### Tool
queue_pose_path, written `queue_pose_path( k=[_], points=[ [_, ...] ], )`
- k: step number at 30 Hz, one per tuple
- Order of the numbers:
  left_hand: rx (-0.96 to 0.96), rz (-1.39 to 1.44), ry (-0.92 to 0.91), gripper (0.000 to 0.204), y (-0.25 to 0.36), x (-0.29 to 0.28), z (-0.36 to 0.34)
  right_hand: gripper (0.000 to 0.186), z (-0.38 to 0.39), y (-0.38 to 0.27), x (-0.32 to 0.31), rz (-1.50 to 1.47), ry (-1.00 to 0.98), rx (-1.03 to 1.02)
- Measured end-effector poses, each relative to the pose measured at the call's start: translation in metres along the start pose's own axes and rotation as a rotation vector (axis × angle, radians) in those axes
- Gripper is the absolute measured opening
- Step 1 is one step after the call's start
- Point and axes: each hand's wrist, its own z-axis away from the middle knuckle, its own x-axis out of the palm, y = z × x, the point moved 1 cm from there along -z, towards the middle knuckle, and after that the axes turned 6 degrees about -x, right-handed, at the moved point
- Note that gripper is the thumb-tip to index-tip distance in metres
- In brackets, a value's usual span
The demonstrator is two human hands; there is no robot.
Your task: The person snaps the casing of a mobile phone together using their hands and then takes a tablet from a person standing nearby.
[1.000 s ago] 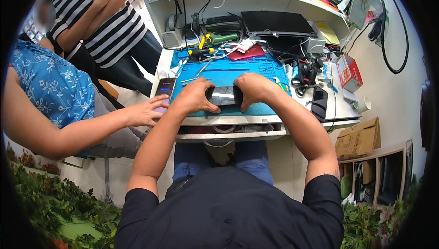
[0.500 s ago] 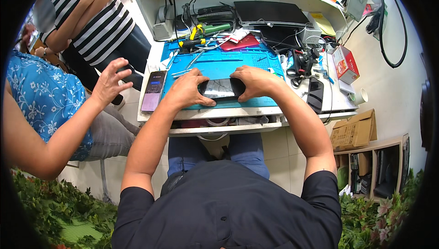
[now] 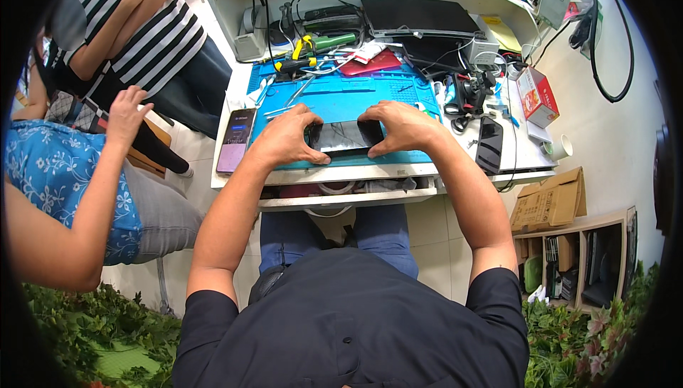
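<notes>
A black smartphone (image 3: 346,137) lies sideways between my hands over the blue work mat (image 3: 341,107), its dark glossy screen facing up. My left hand (image 3: 288,137) grips its left end, thumb along the near edge and fingers at the far edge. At the other end my right hand (image 3: 403,129) holds it the same way. Just left of my left hand, another phone (image 3: 236,140) with a lit screen rests on the desk's front left corner. A further dark phone (image 3: 489,144) lies right of my right forearm.
Tweezers and pliers with yellow-black handles (image 3: 297,65) lie behind the mat. A black laptop-like panel (image 3: 420,16) stands at the back. Right are a red-white box (image 3: 537,97) and a cup (image 3: 562,147). Two people stand left; one in a blue floral top (image 3: 71,174) is close by.
The person in the blue floral top has drawn the raised hand back to the left, away from the desk. My hands keep their hold on the smartphone, nearly still.
</notes>
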Motion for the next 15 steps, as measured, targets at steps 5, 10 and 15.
queue_pose_path(
  k=[5, 10, 15],
  points=[
    [-0.019, 0.072, -0.054, 0.089, -0.002, -0.005, -0.001, 0.078, -0.002, -0.005, -0.001, 0.001, -0.018, 0.001],
    [-0.008, 0.091, -0.047, 0.092, -0.005, -0.004, -0.001, 0.08, -0.003, -0.007, 0.0, 0.02, -0.053, 0.011],
    [0.027, -0.02, -0.055, 0.09, 0.001, -0.004, -0.006, 0.072, -0.013, 0.002, 0.008, 0.048, -0.056, -0.047]
  ],
)
